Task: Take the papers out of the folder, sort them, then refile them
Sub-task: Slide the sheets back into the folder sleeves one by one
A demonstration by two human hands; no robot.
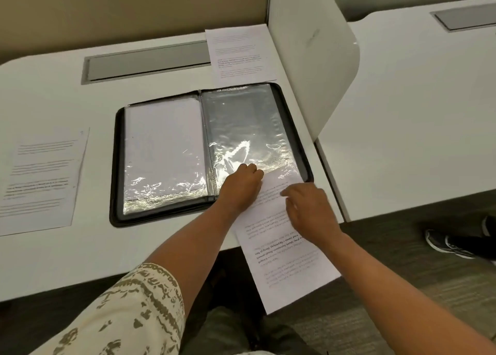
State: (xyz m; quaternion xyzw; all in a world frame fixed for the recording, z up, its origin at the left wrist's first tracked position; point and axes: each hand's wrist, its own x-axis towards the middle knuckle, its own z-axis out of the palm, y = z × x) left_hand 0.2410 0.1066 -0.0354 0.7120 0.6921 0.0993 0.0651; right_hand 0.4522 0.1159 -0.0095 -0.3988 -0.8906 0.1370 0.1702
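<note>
A black zip folder [118, 166] lies open on the white desk, with clear plastic sleeves on both sides. The left sleeve [163, 150] holds a white sheet. A printed paper [284, 258] sticks out of the bottom of the right sleeve [247, 123] and hangs over the desk's front edge. My left hand [240, 187] pinches the lower edge of the right sleeve. My right hand [308, 209] grips the printed paper near its top. Two more printed sheets lie on the desk, one at the left [40, 180] and one behind the folder [239, 51].
A white divider panel [311, 54] stands right of the folder, and a second desk [416, 113] lies beyond it. A grey cable tray lid [145, 59] is set into the desk's back. A black shoe [451, 244] rests on the floor at the right.
</note>
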